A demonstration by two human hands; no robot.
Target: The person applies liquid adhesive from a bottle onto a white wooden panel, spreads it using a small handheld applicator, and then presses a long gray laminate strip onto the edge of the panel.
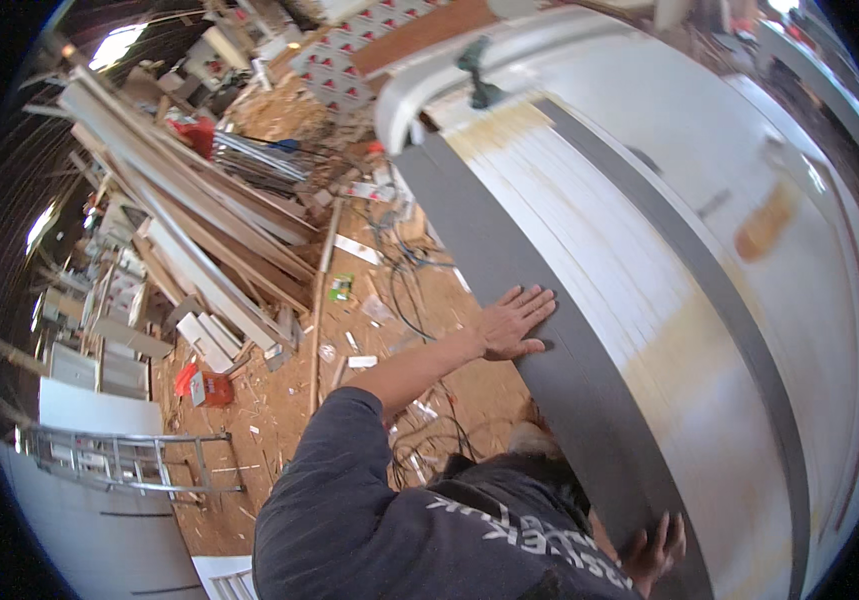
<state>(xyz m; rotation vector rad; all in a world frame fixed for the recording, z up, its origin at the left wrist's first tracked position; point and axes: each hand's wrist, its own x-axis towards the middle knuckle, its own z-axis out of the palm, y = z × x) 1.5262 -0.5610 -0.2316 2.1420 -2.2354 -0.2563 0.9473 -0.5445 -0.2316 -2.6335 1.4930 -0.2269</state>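
My left hand (514,322) lies flat with fingers spread on a long dark grey board (489,225), near its left edge. Lower down, my right hand (657,550) rests at the near end of that same board, its fingers apart and its wrist partly hidden by my dark shirt. Neither hand holds anything. Alongside the board runs a white panel (604,250) with yellowish smears, and beyond it a narrower dark grey strip (694,250). A dark green cordless drill (476,72) stands at the far end of the work surface.
A large white sheet (729,120) spreads to the right. Cables (404,290) and scraps litter the wood-coloured floor at left. Farther left are a leaning stack of long boards (189,210), a red box (212,389) and a metal ladder (139,460).
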